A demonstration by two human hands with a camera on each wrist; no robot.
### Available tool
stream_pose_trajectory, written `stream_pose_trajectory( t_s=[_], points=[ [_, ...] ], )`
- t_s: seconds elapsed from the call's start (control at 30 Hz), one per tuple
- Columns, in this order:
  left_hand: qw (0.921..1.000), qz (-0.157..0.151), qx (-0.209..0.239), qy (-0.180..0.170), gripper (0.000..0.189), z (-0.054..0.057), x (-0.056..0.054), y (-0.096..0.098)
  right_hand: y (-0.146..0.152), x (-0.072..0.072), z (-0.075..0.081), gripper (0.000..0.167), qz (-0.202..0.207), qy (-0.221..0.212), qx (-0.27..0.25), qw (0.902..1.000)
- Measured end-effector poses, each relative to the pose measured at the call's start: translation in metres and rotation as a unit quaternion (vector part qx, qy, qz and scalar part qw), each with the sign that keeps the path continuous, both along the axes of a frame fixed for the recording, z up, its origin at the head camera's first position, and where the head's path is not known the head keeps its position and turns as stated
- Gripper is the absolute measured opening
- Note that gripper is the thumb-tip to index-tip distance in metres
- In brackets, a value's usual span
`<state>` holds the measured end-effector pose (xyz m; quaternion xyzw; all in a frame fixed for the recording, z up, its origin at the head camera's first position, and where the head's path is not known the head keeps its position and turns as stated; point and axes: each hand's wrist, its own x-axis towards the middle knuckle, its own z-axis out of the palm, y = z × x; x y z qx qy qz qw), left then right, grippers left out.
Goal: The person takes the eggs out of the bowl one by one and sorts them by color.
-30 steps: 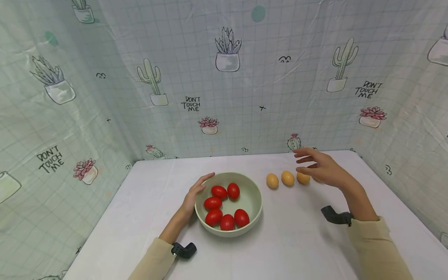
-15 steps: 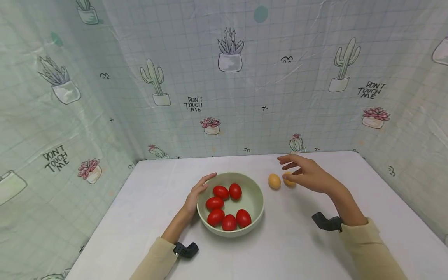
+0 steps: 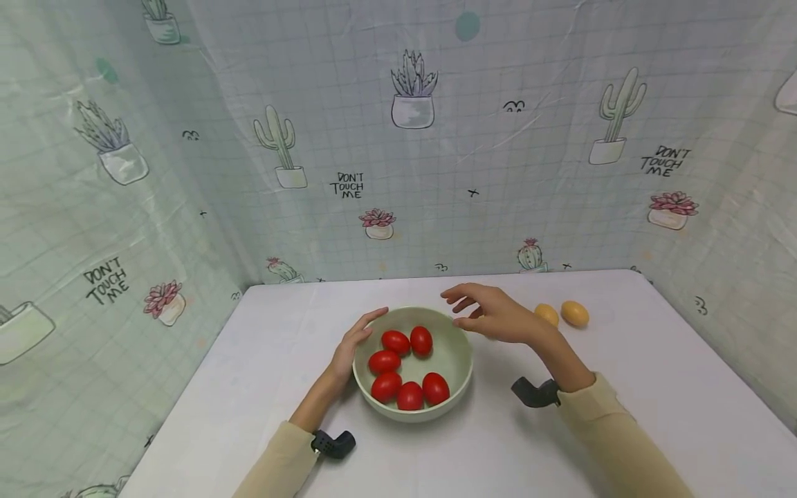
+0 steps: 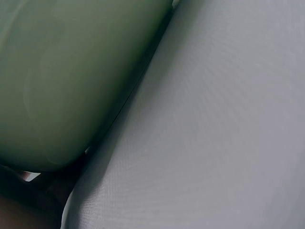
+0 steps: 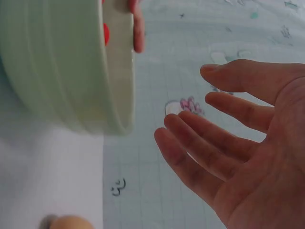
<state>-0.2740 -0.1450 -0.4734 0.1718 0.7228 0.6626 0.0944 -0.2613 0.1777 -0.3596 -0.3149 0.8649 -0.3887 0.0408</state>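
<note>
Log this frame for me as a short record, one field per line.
Container: light green bowl on white table
Contents: six red egg-shaped pieces
Outside bowl: at least two yellow pieces; others may be hidden
Left grip: rests against bowl's left side
Right grip: empty, near bowl's right rim
Backdrop: sheet printed with potted plants

We've got gloss on the red pieces, v. smooth skins; the yellow pieces look smooth too, w/ a softer sheen. The bowl: smooth, satiny, faint streaks of shine in the L wrist view, plastic or ceramic, we can't tell. Tabletop reads matt, fine cloth-like grain close up. Backdrop: thin creased sheet, slightly shiny folds. Sleeves, matt cloth; wrist cams, dull blk plastic by the look.
</note>
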Motion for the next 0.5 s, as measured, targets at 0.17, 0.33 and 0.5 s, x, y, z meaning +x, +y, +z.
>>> stream_pose_trajectory(
  t_s=[0.17, 0.33, 0.5],
  points=[
    [1.0000, -0.001, -0.002, -0.001, 0.052, 0.000, 0.000, 0.001, -0.025, -0.010, 0.003, 0.047, 0.015, -0.015, 0.033, 0.9992],
    [1.0000, -0.002, 0.004, -0.006, 0.053, 0.000, 0.000, 0.001, -0.046, -0.018, 0.005, 0.049, 0.017, -0.060, 0.071, 0.9955],
    [1.0000, 0.004, 0.000, -0.006, 0.052, 0.000, 0.000, 0.001, -0.064, -0.024, 0.007, 0.058, 0.025, -0.122, 0.141, 0.9821]
  ],
)
